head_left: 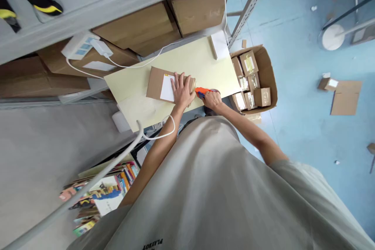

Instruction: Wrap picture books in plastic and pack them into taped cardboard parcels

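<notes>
A brown cardboard box [155, 83] with a white label lies on the pale yellow tabletop [129, 86]. My left hand [182, 93] rests on its right part, fingers spread over the top and the edge of the label. At the box's right end, my right hand [213, 99] is closed around an orange and blue tape dispenser [201, 91]. The dispenser's front is at or very near that end of the box; whether it touches cannot be made out. My right palm and fingers hide most of its handle.
Right of the table stands an open carton [271, 82] of small taped boxes. A white box [219, 45] sits at the table's far right corner. A white power strip [79, 45] and its cable lie behind. A metal shelf post [249, 4] rises at the back. A pale pole [96, 179] crosses the lower left.
</notes>
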`<state>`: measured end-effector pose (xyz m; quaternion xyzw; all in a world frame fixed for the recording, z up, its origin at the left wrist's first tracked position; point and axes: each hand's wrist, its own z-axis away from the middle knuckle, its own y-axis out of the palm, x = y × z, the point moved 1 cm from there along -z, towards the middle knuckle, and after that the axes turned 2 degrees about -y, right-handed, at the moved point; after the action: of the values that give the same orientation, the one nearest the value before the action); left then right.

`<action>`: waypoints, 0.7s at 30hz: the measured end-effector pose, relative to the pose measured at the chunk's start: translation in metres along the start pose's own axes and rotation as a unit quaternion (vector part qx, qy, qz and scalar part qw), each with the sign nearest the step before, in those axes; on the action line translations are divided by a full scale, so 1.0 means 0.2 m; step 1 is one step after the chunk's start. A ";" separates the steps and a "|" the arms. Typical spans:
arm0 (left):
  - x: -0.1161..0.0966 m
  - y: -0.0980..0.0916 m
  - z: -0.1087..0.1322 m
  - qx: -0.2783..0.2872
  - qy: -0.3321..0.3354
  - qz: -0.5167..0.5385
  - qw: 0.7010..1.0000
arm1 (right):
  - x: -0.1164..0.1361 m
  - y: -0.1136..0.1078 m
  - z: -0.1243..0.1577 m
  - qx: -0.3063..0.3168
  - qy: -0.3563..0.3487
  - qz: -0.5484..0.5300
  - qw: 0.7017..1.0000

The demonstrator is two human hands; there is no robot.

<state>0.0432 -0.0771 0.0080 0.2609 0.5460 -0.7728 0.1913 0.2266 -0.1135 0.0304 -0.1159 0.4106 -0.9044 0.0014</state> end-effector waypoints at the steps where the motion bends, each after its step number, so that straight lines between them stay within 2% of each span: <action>1: 0.00 0.01 0.00 0.000 0.006 -0.017 1.000 | 0.01 -0.02 0.00 -0.007 0.031 -0.015 0.999; 4: 0.01 0.00 -0.02 -0.012 0.020 -0.029 0.999 | -0.02 -0.11 0.02 -0.038 0.090 -0.038 0.994; 7: -0.02 -0.06 0.00 -0.053 0.012 0.020 0.998 | -0.04 -0.28 0.10 -0.090 0.120 -0.051 0.987; 8: -0.04 -0.10 0.01 -0.089 0.013 0.044 0.995 | -0.03 -0.35 0.14 -0.111 0.124 -0.059 0.984; 10: -0.12 -0.20 0.03 -0.193 0.065 0.066 0.977 | 0.01 -0.49 0.18 -0.157 0.108 -0.075 0.979; 12: -0.22 -0.32 0.04 -0.307 0.122 0.073 0.941 | 0.09 -0.65 0.19 -0.214 0.049 -0.088 0.972; 15: -0.38 -0.56 -0.02 -0.403 0.166 0.079 0.897 | 0.27 -0.96 0.11 -0.314 -0.090 -0.104 0.939; 17: -0.46 -0.75 -0.11 -0.430 0.155 0.085 0.885 | 0.41 -1.18 -0.02 -0.377 -0.172 -0.102 0.904; 19: -0.50 -0.92 -0.19 -0.439 0.138 0.099 0.882 | 0.56 -1.39 -0.19 -0.415 -0.234 -0.079 0.876; 21: -0.51 -1.02 -0.26 -0.439 0.127 0.115 0.882 | 0.70 -1.55 -0.38 -0.437 -0.277 -0.054 0.854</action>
<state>0.0154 0.0401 0.2089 0.3068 0.8150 -0.3875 0.3026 0.1031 0.1345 0.2428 -0.3724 0.7391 -0.5611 0.0155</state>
